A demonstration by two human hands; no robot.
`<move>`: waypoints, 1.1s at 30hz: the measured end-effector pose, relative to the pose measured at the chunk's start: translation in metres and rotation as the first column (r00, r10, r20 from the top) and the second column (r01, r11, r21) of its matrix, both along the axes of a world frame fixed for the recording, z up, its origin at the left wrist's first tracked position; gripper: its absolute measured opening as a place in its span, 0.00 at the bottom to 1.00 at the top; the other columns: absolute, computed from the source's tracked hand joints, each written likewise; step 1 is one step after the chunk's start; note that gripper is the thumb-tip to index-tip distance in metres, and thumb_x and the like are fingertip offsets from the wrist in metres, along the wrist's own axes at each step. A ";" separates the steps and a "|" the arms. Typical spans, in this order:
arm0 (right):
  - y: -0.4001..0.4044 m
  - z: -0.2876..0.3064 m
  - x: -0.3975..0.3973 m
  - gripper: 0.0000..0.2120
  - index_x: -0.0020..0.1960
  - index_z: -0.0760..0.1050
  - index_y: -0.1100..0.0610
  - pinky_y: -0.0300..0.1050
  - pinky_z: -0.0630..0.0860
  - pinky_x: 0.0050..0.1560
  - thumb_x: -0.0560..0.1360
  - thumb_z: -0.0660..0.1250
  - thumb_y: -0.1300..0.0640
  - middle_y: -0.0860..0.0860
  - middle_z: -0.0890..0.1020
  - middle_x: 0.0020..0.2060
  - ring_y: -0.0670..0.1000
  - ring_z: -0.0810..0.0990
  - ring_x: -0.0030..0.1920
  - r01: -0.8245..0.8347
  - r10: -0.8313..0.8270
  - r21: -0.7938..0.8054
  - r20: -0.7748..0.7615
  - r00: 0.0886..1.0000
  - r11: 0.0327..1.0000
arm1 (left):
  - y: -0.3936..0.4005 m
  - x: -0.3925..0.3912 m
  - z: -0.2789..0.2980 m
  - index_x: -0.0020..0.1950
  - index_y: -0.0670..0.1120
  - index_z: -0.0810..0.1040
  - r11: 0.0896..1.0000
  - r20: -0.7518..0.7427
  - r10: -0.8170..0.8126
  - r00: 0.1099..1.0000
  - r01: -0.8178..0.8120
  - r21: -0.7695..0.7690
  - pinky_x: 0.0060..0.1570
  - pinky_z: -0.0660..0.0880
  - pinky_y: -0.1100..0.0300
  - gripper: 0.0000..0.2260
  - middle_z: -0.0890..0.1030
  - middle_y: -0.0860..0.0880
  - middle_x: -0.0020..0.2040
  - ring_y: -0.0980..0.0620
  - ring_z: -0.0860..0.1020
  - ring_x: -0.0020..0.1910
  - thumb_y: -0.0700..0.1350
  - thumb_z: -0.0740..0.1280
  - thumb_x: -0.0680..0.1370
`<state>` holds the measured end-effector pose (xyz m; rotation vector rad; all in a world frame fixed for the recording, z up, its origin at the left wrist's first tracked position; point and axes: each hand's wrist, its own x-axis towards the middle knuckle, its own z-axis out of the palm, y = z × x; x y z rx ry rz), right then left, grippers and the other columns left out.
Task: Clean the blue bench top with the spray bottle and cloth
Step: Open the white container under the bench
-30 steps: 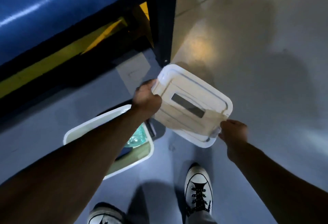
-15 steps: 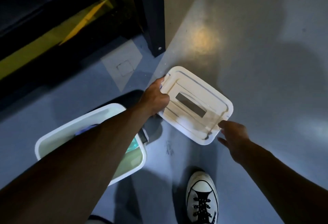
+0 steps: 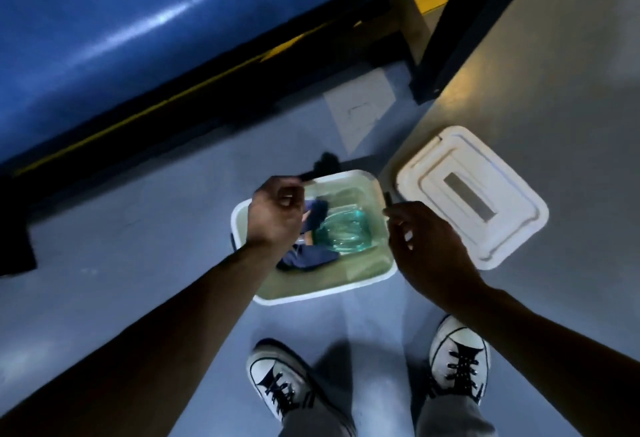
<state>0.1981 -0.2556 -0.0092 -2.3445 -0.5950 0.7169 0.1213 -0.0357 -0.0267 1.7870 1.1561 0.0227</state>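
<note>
The blue bench [image 3: 104,21] waits above a person stooping over an open tub [image 3: 346,286], its lid [image 3: 485,194] right of both grips. Left hand [image 3: 277,215] curled, right hand [image 3: 426,246] loose, both empty; bottle [image 3: 343,232] and cloth [image 3: 311,256] lie just below. Best lifted separately, one in each hand.

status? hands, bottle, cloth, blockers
Left hand and right hand over open bin, neither gripping supplies. Spray bottle and cloth inside. Lid off, on floor. No blockers.
</note>
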 end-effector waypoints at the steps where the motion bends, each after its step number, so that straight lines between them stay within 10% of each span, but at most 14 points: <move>1: 0.012 -0.007 -0.009 0.13 0.61 0.78 0.54 0.54 0.81 0.51 0.78 0.64 0.56 0.53 0.82 0.54 0.56 0.82 0.52 -0.096 0.096 -0.021 0.006 0.995 0.995 | 0.006 -0.018 -0.005 0.51 0.42 0.83 1.000 -0.063 0.008 0.998 -0.008 0.006 0.50 0.81 0.52 0.08 0.84 0.47 0.44 0.51 0.83 0.44 0.35 0.69 0.74; 7: 0.075 -0.074 -0.040 0.28 0.72 0.69 0.54 0.57 0.74 0.60 0.74 0.70 0.52 0.55 0.75 0.66 0.61 0.74 0.65 -0.534 0.594 -0.385 0.045 0.804 0.752 | 0.015 -0.081 -0.034 0.46 0.56 0.76 0.993 -0.186 -0.057 0.981 0.036 -0.116 0.59 0.76 0.53 0.10 0.79 0.58 0.45 0.48 0.80 0.51 0.41 0.70 0.71; 13: 0.101 -0.113 -0.044 0.32 0.72 0.65 0.53 0.58 0.68 0.64 0.72 0.72 0.53 0.55 0.73 0.65 0.60 0.72 0.65 -0.512 0.676 -0.639 0.015 0.737 0.573 | 0.012 -0.094 -0.064 0.56 0.60 0.73 0.990 -0.233 -0.066 0.970 0.035 -0.136 0.53 0.79 0.55 0.18 0.79 0.60 0.47 0.53 0.79 0.48 0.37 0.68 0.76; 20: 0.080 -0.073 -0.036 0.37 0.69 0.64 0.54 0.57 0.79 0.48 0.66 0.78 0.51 0.53 0.73 0.62 0.59 0.74 0.62 -0.427 0.478 -0.411 0.023 0.878 0.805 | 0.011 -0.097 -0.080 0.66 0.43 0.75 0.975 -0.428 -0.220 0.877 0.213 -0.065 0.58 0.77 0.48 0.20 0.80 0.40 0.59 0.37 0.79 0.58 0.39 0.67 0.75; 26: 0.064 -0.056 -0.033 0.40 0.72 0.64 0.52 0.55 0.81 0.49 0.66 0.78 0.48 0.51 0.73 0.66 0.57 0.76 0.62 -0.308 0.320 -0.164 0.046 0.946 0.937 | -0.010 -0.080 -0.111 0.76 0.54 0.56 0.872 -0.572 -0.423 0.703 0.488 -0.045 0.60 0.77 0.39 0.44 0.65 0.38 0.71 0.33 0.74 0.63 0.57 0.77 0.67; 33: 0.052 -0.057 -0.041 0.35 0.68 0.64 0.50 0.56 0.82 0.49 0.67 0.77 0.47 0.50 0.75 0.64 0.55 0.79 0.58 -0.205 0.208 -0.063 0.045 0.977 0.977 | -0.020 -0.078 -0.141 0.73 0.47 0.64 0.842 -0.541 -0.427 0.725 0.537 0.054 0.55 0.79 0.39 0.23 0.70 0.35 0.65 0.34 0.78 0.57 0.45 0.64 0.80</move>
